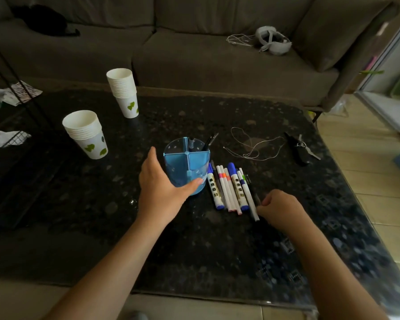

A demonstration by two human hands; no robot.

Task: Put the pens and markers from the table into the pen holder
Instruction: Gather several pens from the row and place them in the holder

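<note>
A blue see-through pen holder (185, 162) with inner dividers stands on the dark table (194, 239). Two dark pens (208, 142) stick up from its far compartments. My left hand (162, 183) wraps around the holder's near left side, thumb across its front. To the holder's right, several pens and markers (231, 189) lie side by side, white barrels with blue, pink and orange caps. My right hand (281, 207) is at the row's near right end, fingers pinched on the lower end of a thin dark pen (252, 190) that still lies on the table.
Two stacks of white paper cups (86, 135) (124, 92) stand at the left. A thin cord (252, 146) and keys (298, 146) lie to the right behind the pens. A sofa (194, 54) runs along the table's far edge.
</note>
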